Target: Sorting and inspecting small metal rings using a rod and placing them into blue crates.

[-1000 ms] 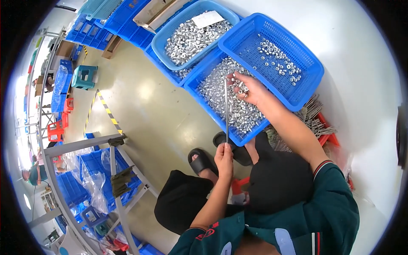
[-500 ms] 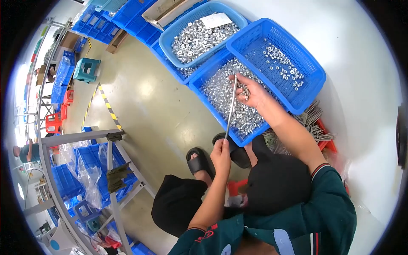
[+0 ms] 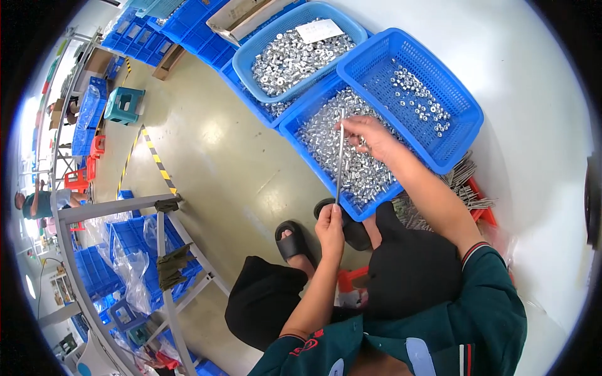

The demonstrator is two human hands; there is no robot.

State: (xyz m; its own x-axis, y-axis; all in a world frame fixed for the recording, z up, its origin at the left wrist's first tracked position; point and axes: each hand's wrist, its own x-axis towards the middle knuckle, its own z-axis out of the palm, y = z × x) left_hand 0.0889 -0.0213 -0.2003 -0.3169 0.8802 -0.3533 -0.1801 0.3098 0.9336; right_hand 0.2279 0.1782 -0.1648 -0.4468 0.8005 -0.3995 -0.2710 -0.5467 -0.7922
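Observation:
My left hand [image 3: 330,230] is closed around the lower end of a thin straight metal rod [image 3: 340,164]. The rod slants upward over a blue crate [image 3: 301,148] of small shiny metal sleeves [image 3: 323,130]. Near the rod's top end, my right hand [image 3: 371,135] is closed, thumb and fingertips drawn together at the rod. A few of the small metal parts show by its curled fingers; the rest of the palm is hidden.
A blue perforated basket [image 3: 465,119] with some small metal rings sits over the crate's right side. Beyond stands a lighter blue basin [image 3: 243,70] of metal parts with a paper slip [image 3: 320,30]. Thin rods [image 3: 467,188] lie at right. A grey metal frame [image 3: 119,207] stands left.
My right hand has turned more palm down, and its fingertips have moved slightly down along the rod. The rod stands a little more upright. In the background at left, a person has shifted.

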